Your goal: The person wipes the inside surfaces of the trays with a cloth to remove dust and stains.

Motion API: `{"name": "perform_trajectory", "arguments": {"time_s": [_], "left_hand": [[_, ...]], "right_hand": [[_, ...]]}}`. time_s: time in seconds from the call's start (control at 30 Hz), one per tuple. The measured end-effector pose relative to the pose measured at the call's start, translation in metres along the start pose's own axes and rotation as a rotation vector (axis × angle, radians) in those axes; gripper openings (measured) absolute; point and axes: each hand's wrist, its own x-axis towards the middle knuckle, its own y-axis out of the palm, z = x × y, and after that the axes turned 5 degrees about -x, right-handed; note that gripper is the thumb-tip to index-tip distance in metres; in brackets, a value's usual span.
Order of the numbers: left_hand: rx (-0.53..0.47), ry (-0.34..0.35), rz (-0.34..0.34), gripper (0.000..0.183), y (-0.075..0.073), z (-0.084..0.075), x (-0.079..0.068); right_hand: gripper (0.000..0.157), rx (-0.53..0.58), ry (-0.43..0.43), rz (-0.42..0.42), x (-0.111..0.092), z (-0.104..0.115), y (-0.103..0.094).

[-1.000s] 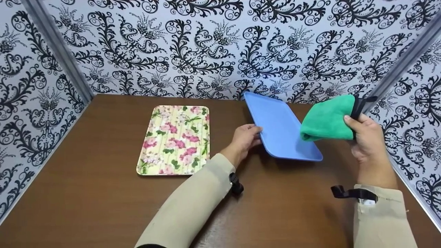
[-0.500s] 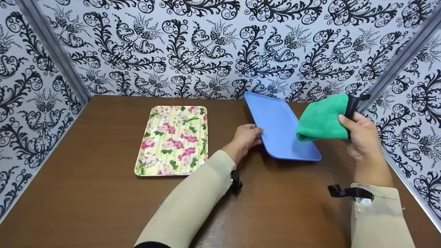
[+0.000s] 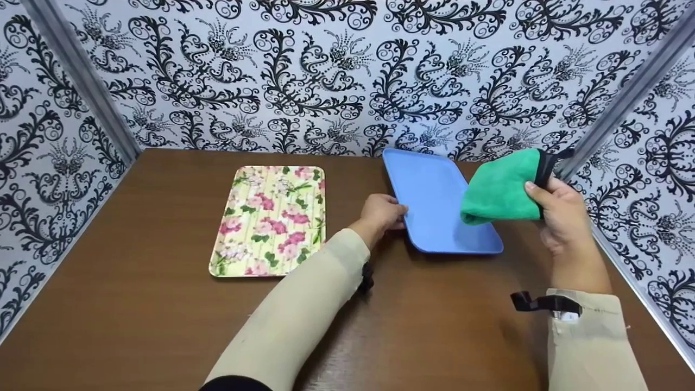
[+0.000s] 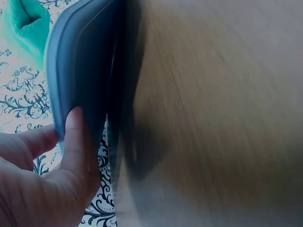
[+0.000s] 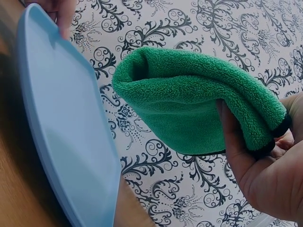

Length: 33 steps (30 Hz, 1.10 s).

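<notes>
My left hand [image 3: 383, 212] pinches the left rim of a blue tray [image 3: 434, 201], thumb above and fingers underneath. The left wrist view shows that tray's underside [image 4: 90, 61] lifted off the table on the gripped side, with a dark gap and shadow below. In my right hand [image 3: 564, 212] is a folded green cloth [image 3: 502, 187] with black edging, pinched by thumb and fingers at its bound edge. The cloth hangs in the air over the tray's right side. From the right wrist, the folded cloth [image 5: 189, 99] appears apart from the tray's face.
A floral tray [image 3: 271, 222] with pink flowers lies flat on the brown table [image 3: 136, 304], left of my left forearm. Patterned wall panels [image 3: 271, 70] close off the back and both sides. Black straps [image 3: 545, 303] sit on my sleeves.
The blue tray's left side has come down a little with my left hand, so the tray tilts less. My right hand and the green cloth have drifted slightly left.
</notes>
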Motion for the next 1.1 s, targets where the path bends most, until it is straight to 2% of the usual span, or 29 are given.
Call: {"name": "perform_trajectory", "arguments": {"time_s": [0.13, 0.33, 0.57, 0.63, 0.9, 1.1], "left_hand": [[0.138, -0.015, -0.048, 0.024, -0.003, 0.000, 0.007], [0.293, -0.021, -0.052, 0.015, -0.007, 0.006, 0.023], [0.559, 0.030, -0.063, 0.008, -0.010, 0.007, 0.024], [0.586, 0.039, -0.062, 0.009, -0.011, 0.008, 0.024], [0.586, 0.054, -0.072, 0.009, -0.012, 0.008, 0.024], [0.615, 0.071, -0.053, 0.031, -0.014, 0.008, 0.020]], "right_hand": [[0.021, -0.010, -0.001, 0.006, 0.001, -0.001, 0.001], [0.021, -0.029, -0.004, 0.004, 0.001, -0.003, 0.002], [0.019, -0.070, -0.005, -0.010, 0.001, -0.004, 0.003], [0.020, -0.070, 0.000, -0.013, 0.001, -0.003, 0.003], [0.021, -0.072, 0.010, -0.010, 0.002, -0.002, 0.003], [0.021, -0.071, 0.019, -0.002, 0.000, -0.003, 0.002]]}}
